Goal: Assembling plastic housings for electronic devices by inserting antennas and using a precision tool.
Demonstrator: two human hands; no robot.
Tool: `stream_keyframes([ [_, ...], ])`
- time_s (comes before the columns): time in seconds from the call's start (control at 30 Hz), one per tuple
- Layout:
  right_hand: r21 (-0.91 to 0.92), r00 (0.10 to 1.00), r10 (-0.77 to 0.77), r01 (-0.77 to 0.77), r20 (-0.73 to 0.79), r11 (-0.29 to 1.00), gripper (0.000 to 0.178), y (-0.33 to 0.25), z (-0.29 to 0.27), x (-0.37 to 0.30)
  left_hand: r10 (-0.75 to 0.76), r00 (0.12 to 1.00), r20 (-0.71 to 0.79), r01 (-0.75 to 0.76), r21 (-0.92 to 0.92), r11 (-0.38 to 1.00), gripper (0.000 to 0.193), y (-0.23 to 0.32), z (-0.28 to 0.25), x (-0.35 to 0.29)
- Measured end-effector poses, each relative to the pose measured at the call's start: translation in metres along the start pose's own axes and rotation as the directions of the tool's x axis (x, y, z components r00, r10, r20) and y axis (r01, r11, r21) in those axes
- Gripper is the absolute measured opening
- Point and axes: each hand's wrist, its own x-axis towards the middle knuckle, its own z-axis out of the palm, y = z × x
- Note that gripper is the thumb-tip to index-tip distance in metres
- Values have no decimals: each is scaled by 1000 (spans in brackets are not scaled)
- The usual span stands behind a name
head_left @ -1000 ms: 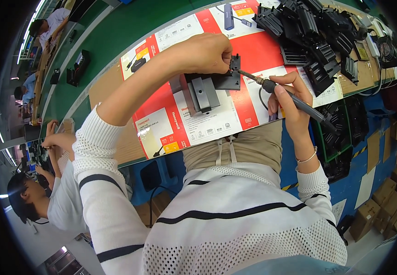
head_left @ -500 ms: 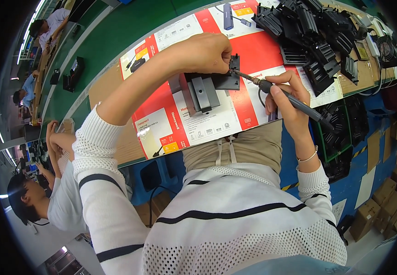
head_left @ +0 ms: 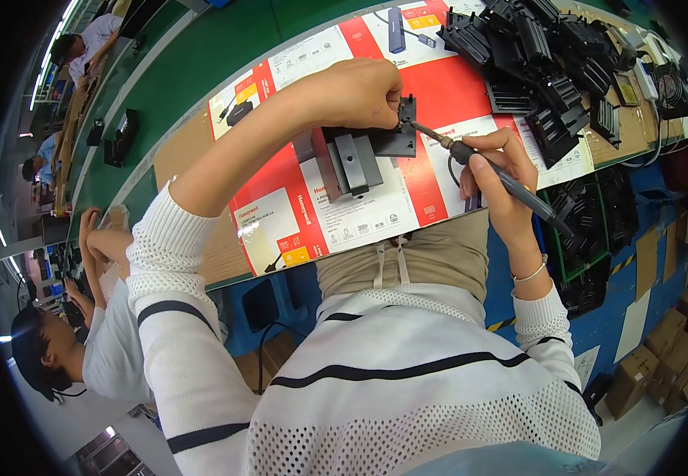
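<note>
My right hand (head_left: 499, 170) grips a soldering iron (head_left: 511, 184) by its dark grey handle. The iron's metal tip points left, close to the upper part of a flat black plastic panel (head_left: 398, 144). My left hand (head_left: 364, 94) is closed over that panel's far side. Its fingertips are hidden behind the curled fingers, so what they pinch cannot be seen. Just below the left wrist, a black block-shaped housing (head_left: 352, 163) with a small hole in its face lies beside the panel. Both rest on a printed red and white sheet (head_left: 447, 87).
A heap of black plastic housings (head_left: 546, 71) covers the table's far right, with a coiled cable (head_left: 669, 83) beyond it. Below the right table edge stands a green-edged crate (head_left: 578, 230) of black parts. A co-worker (head_left: 66, 349) sits at my left. A green conveyor belt (head_left: 177, 79) runs behind.
The iron's tip has drawn slightly to the right, away from my left fingers. My left hand stays almost still. On the belt, a black item has slid nearer, and the co-worker's head has turned.
</note>
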Motion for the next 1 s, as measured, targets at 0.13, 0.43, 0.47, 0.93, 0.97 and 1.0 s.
stream_keyframes([
  [0.13, 54, 997, -49, 52, -57, 997, 16, 2, -1, 1, 7, 1000, -6, -7, -1, 1000, 18, -1, -1, 2],
  [0.43, 33, 985, -52, 58, -164, 998, 18, -1, -6, 0, 86, 995, -42, -85, 27, 996, 16, -4, -2, 13],
  [0.47, 9, 986, -61, 63, -157, 998, 18, 2, -5, 0, 75, 995, -59, -74, 25, 997, 16, -9, 1, 13],
  [0.93, 93, 985, -92, 106, -148, 990, 18, 12, -4, -6, 42, 904, -425, -77, -65, 995, 15, -46, -48, -3],
  [0.97, 108, 984, -91, 109, -156, 988, 18, 11, -3, -7, 2, 865, -501, -79, -133, 988, 14, -59, -58, 0],
  [1.0, 121, 982, -96, 116, -161, 986, 18, 11, -3, -5, -44, 817, -575, -88, -199, 976, 14, -75, -70, 5],
])
